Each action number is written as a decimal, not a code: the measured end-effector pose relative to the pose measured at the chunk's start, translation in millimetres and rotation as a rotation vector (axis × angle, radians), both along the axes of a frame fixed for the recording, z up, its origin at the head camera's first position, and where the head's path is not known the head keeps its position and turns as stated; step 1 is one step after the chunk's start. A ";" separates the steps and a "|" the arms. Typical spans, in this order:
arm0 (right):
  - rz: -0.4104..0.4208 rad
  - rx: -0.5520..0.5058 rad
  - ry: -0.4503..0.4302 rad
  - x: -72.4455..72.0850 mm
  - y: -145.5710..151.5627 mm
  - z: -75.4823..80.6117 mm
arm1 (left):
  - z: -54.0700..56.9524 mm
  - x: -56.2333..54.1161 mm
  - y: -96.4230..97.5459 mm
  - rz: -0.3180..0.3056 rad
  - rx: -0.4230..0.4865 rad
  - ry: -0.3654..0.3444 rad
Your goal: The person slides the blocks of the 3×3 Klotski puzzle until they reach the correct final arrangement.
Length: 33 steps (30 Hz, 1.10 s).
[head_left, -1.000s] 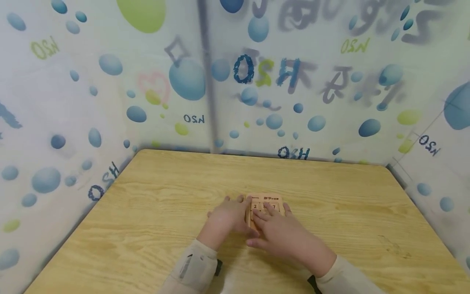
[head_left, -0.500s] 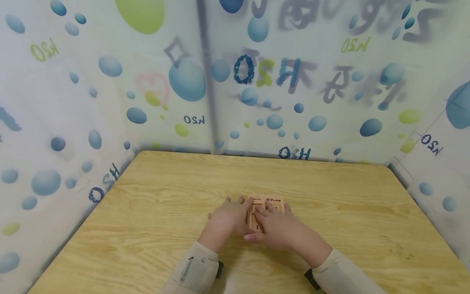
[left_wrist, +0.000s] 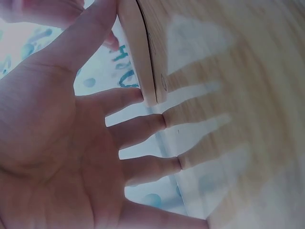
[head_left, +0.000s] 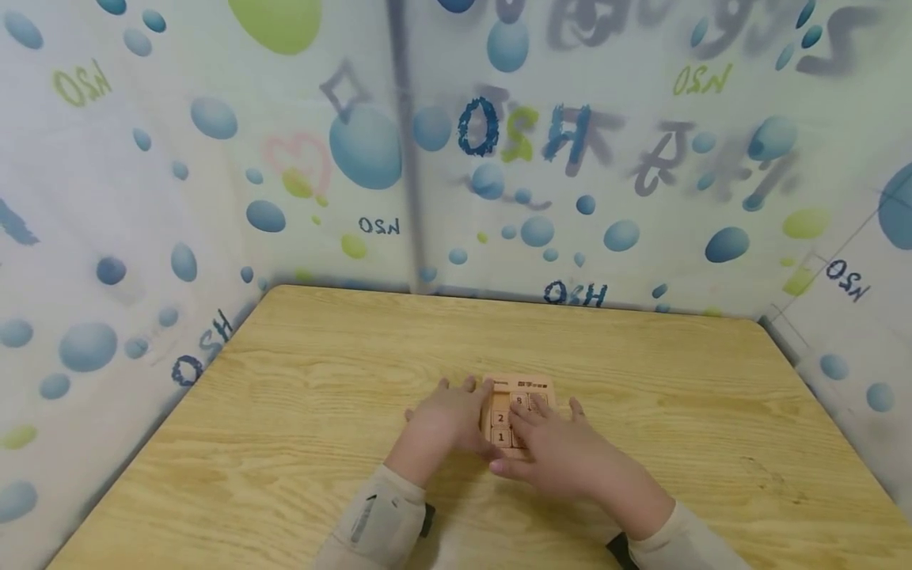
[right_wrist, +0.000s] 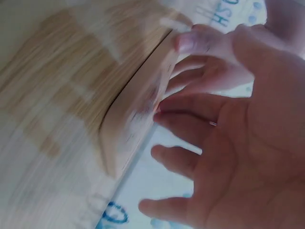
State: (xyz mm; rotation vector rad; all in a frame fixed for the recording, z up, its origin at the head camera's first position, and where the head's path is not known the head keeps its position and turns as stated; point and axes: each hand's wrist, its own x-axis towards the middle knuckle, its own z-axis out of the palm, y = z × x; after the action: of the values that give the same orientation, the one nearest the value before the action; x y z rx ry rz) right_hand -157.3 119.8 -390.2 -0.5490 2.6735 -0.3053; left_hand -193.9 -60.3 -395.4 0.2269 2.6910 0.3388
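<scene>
A small wooden number sliding puzzle (head_left: 523, 381) lies flat on the table. My left hand (head_left: 443, 421) is at its left side, index fingertip by the far corner and thumb by the near one; the other fingers spread straight onto the table in the left wrist view. Over the puzzle's right part reaches my right hand (head_left: 563, 450), its fingertips on the tiles beside the 8 tile (head_left: 519, 400). In the left column sit the 2 tile (head_left: 501, 418) and the 1 tile (head_left: 501, 438), with a bare slot at the far left corner. The right hand hides several other tiles.
The wooden table (head_left: 342, 340) extends around the puzzle on every side. Behind it and at both sides hang sheets (head_left: 456, 214) printed with blue and green drops. Both forearms wear pale sleeves (head_left: 378, 518).
The 2 and 1 tiles have slid toward me in the left column, baring the far left slot. My right hand has shifted right, uncovering that column. The left hand has stayed in place.
</scene>
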 end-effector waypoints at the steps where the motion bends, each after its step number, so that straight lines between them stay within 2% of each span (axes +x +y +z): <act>1: -0.013 0.010 0.020 -1.8 2.7 -0.9 | 0.0 0.0 0.2 -0.001 0.002 0.003; 6: -0.043 0.026 0.059 -11.8 9.3 -7.4 | 0.1 -0.6 0.3 -0.002 0.005 -0.004; 12: -0.005 -0.028 0.016 -20.4 -3.8 -12.2 | -1.5 -1.7 -2.5 -0.004 -0.005 -0.009; 15: -0.001 -0.006 0.021 -17.1 -7.9 -8.8 | -2.0 -1.3 -3.5 -0.009 -0.006 -0.004; 21: -0.021 0.098 0.026 -1.1 -1.4 -1.8 | -1.4 -2.3 -1.0 -0.021 0.005 0.019; 26: -0.015 0.081 0.081 -10.2 -1.9 -6.5 | -0.6 -3.5 -0.6 -0.011 0.013 0.009; 28: 0.011 0.070 0.076 -12.1 -3.7 -8.3 | -0.8 -2.6 -1.1 -0.008 0.012 0.001; 33: 0.097 0.035 0.017 -5.7 -4.2 -7.2 | 0.5 -1.3 -0.1 -0.015 -0.002 0.005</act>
State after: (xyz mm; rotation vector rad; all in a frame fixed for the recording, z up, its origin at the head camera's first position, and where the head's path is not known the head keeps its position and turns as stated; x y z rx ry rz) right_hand -163.0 115.6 -397.4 -0.6709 2.6529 -0.2273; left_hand -195.2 -60.4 -394.9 0.2473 2.6934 0.3309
